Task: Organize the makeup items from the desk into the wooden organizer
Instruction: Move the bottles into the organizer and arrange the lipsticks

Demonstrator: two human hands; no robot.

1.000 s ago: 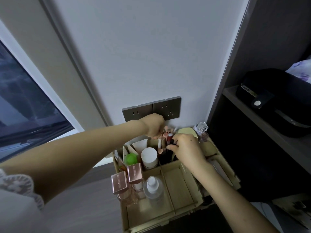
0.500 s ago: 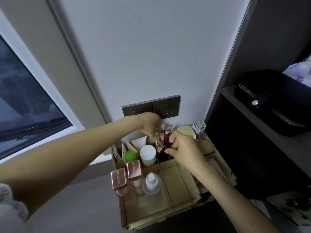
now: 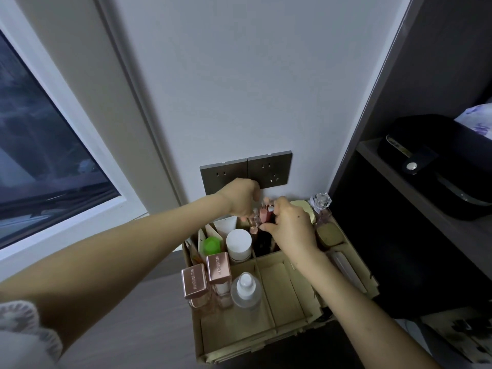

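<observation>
The wooden organizer (image 3: 282, 326) stands on the desk against the wall. Its back middle compartment holds several upright lipstick tubes (image 3: 263, 215). My left hand (image 3: 241, 197) hovers over that compartment from the left, fingers curled down onto the tubes. My right hand (image 3: 291, 229) reaches in from the right, fingertips pinching among the same tubes; which one it grips is hidden. Two rose-gold capped bottles (image 3: 205, 279), a clear dropper bottle (image 3: 246, 288), a white jar (image 3: 238, 243) and a green-capped item (image 3: 212, 245) fill the left compartments.
A crystal-capped perfume bottle (image 3: 322, 206) and a beige compact (image 3: 329, 234) sit at the organizer's right side. Wall sockets (image 3: 246, 170) are just behind my hands. A dark shelf unit with a black case (image 3: 436, 166) rises on the right; a window (image 3: 40, 145) is on the left.
Both hands have stayed at the lipstick compartment. My right hand's fingers have shifted slightly among the tubes, and the camera has tilted a little.
</observation>
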